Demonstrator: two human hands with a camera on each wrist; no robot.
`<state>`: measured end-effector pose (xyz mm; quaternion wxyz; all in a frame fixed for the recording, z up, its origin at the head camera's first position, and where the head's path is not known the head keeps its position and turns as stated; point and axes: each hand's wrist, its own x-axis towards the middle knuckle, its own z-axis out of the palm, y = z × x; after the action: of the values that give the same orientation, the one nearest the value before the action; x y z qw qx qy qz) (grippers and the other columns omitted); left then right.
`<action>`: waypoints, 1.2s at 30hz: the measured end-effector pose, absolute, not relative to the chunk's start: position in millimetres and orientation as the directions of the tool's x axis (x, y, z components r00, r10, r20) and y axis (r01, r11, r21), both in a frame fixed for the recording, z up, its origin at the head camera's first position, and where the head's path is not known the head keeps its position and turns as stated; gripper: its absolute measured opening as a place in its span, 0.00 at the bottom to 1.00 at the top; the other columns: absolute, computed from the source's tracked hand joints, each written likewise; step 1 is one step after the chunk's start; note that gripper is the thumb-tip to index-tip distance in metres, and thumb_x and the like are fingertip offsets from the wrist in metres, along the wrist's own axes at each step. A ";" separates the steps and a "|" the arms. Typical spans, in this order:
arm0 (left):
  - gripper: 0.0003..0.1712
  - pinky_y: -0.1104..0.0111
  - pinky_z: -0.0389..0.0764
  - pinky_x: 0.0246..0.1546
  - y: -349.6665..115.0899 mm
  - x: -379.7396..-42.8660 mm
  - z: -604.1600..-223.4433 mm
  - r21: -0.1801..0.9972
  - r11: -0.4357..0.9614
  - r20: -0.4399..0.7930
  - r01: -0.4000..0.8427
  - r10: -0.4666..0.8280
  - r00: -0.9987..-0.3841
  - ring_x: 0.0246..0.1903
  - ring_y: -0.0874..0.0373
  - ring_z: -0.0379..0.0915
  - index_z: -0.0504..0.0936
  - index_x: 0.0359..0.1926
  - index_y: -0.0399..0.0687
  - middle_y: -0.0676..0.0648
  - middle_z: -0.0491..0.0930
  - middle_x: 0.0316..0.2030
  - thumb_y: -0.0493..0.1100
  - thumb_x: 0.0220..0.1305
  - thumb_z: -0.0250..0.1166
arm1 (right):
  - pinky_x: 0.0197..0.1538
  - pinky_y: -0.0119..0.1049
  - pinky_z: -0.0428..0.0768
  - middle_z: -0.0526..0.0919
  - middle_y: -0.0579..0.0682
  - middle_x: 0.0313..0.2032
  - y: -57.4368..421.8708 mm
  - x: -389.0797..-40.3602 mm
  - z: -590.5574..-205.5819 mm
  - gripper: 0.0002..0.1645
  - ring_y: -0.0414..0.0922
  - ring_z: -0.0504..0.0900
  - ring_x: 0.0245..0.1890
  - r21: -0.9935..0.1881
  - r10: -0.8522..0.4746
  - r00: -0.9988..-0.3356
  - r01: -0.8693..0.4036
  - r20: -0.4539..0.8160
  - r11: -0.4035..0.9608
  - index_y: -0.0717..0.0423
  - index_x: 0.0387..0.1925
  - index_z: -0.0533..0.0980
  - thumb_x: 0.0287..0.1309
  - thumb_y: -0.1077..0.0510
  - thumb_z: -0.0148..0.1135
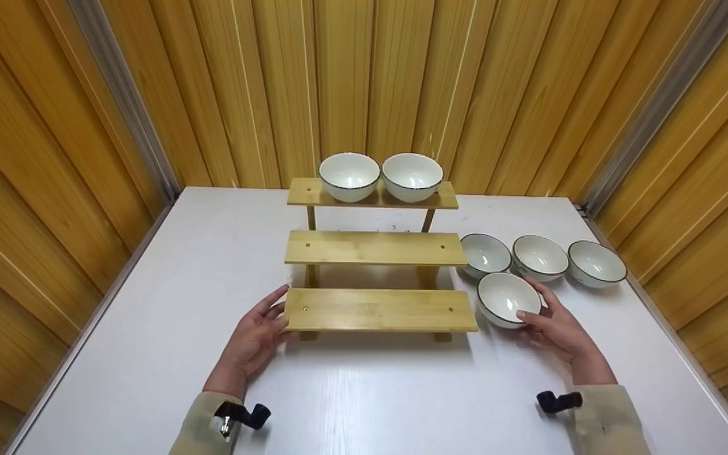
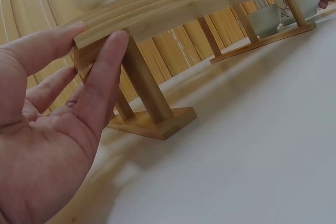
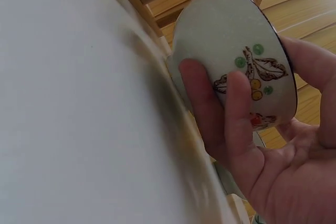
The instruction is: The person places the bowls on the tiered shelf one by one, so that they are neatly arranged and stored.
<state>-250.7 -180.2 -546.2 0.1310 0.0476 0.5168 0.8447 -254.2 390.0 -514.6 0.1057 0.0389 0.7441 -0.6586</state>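
Observation:
A three-step wooden display rack stands on the white table. My left hand holds the left end of its lowest shelf, thumb and fingers at the board's edge. To the rack's right, my right hand grips a white bowl, thumb over the dark rim and fingers against the outer wall. Painted leaves and berries show on this bowl in the right wrist view. It sits close beside the lowest shelf's right end; whether its foot touches the table I cannot tell.
Two white bowls stand side by side on the top shelf. Behind the held bowl, three more bowls form a row on the table, the leftmost close against the rack. Wood-patterned walls enclose the back and sides.

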 end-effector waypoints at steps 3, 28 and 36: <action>0.43 0.65 0.84 0.51 -179.8 -250.8 -545.7 0.886 -0.431 -0.057 -0.172 0.266 -0.962 0.54 0.55 0.80 0.54 0.81 0.44 0.49 0.76 0.59 0.26 0.70 0.58 | 0.43 0.36 0.85 0.68 0.63 0.60 391.3 -251.6 -509.3 0.50 0.41 0.85 0.42 -0.977 -0.074 -0.980 0.175 -0.185 0.124 0.29 0.80 0.50 0.68 0.62 0.64; 0.43 0.63 0.84 0.52 -181.3 -251.4 -548.4 0.893 -0.418 -0.042 -0.164 0.286 -0.957 0.55 0.55 0.80 0.53 0.81 0.44 0.49 0.75 0.60 0.28 0.70 0.58 | 0.40 0.29 0.86 0.75 0.48 0.55 372.0 -252.8 -431.8 0.41 0.48 0.92 0.37 -0.995 -0.187 -0.982 0.018 0.001 -0.101 0.32 0.75 0.53 0.73 0.69 0.53; 0.43 0.64 0.84 0.52 -180.9 -252.3 -549.0 0.896 -0.411 -0.056 -0.170 0.276 -0.960 0.55 0.56 0.81 0.53 0.81 0.45 0.49 0.75 0.62 0.27 0.70 0.58 | 0.37 0.27 0.85 0.81 0.51 0.49 345.5 -267.3 -415.9 0.45 0.46 0.92 0.36 -0.996 -0.229 -0.973 0.049 -0.030 -0.076 0.34 0.79 0.49 0.72 0.67 0.55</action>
<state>-252.3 -180.9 -549.0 0.1331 0.0503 0.5261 0.8384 -267.3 345.5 -415.9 0.0950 -0.0667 0.6729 -0.7305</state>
